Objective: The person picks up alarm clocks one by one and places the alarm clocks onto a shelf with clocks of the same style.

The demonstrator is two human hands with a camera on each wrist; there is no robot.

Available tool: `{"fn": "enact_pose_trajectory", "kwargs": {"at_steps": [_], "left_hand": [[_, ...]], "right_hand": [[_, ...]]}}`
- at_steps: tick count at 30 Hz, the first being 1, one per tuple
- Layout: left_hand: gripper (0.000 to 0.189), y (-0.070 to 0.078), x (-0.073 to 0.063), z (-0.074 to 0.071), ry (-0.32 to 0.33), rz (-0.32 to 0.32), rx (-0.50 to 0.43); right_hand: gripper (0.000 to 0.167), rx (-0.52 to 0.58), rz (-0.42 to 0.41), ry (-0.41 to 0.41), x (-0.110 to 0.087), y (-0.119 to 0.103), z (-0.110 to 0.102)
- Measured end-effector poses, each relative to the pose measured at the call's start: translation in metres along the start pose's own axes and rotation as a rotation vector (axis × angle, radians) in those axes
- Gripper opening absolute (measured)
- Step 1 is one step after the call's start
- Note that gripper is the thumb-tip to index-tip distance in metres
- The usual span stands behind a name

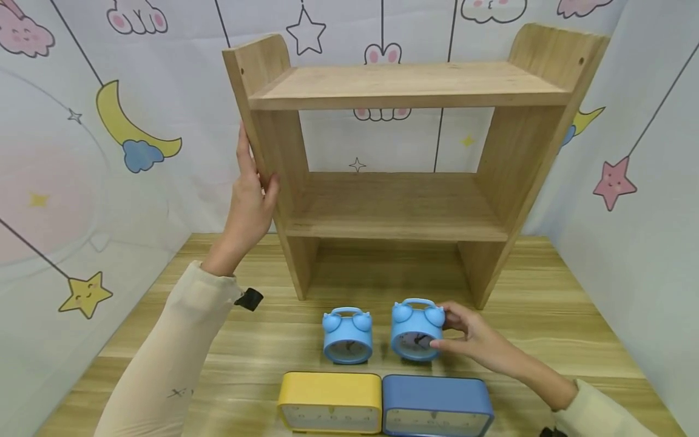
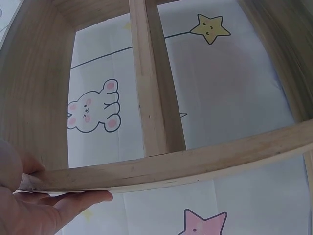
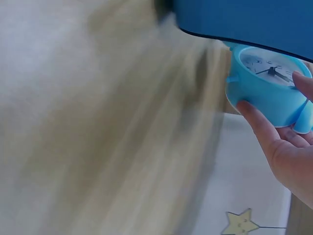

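Note:
My left hand [image 1: 252, 203] grips the left side panel of a wooden shelf unit [image 1: 409, 233], thumb on the front edge and fingers along the outer face. The left wrist view shows the same hand [image 2: 44, 205] around the panel's edge. At the right, my right hand [image 1: 480, 340] holds a light blue twin-bell alarm clock [image 1: 417, 331] by its side, thumb at the front and fingers behind. In the right wrist view this clock [image 3: 269, 88] sits between thumb and fingers. A second light blue alarm clock [image 1: 347, 335] stands just left of it.
In front of the two round clocks, a yellow rectangular clock [image 1: 330, 400] and a dark blue rectangular clock [image 1: 437, 403] stand side by side. All are on a wood-grain table [image 1: 262, 346]. A white printed backdrop [image 1: 202, 91] rises behind and at both sides.

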State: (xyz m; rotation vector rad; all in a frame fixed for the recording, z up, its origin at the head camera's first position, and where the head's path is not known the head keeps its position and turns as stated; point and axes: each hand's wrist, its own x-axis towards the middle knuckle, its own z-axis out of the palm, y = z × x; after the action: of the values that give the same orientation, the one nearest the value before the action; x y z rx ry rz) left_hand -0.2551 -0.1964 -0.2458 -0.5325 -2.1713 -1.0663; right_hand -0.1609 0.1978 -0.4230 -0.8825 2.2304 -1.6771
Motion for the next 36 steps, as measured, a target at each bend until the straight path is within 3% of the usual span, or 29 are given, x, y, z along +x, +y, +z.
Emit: {"fn": "enact_pose_trajectory", "kwargs": {"at_steps": [16,25,30,36], "left_hand": [[0.081,-0.003,0.000,0.000,-0.024,-0.008,-0.024],[0.082,-0.005,0.000,-0.002,-0.029,-0.006,-0.035],[0.082,-0.005,0.000,-0.003,-0.029,0.004,-0.045],[0.081,-0.004,0.001,-0.003,-0.037,0.007,-0.053]], "right_hand": [[0.046,-0.021,-0.185,0.008,0.015,-0.077,-0.038],[0.049,-0.108,-0.127,0.159,0.017,-0.134,-0.062],[0.051,-0.042,-0.183,0.176,0.020,-0.156,-0.077],[0.055,-0.050,-0.197,0.194,0.021,-0.176,-0.089]]}}
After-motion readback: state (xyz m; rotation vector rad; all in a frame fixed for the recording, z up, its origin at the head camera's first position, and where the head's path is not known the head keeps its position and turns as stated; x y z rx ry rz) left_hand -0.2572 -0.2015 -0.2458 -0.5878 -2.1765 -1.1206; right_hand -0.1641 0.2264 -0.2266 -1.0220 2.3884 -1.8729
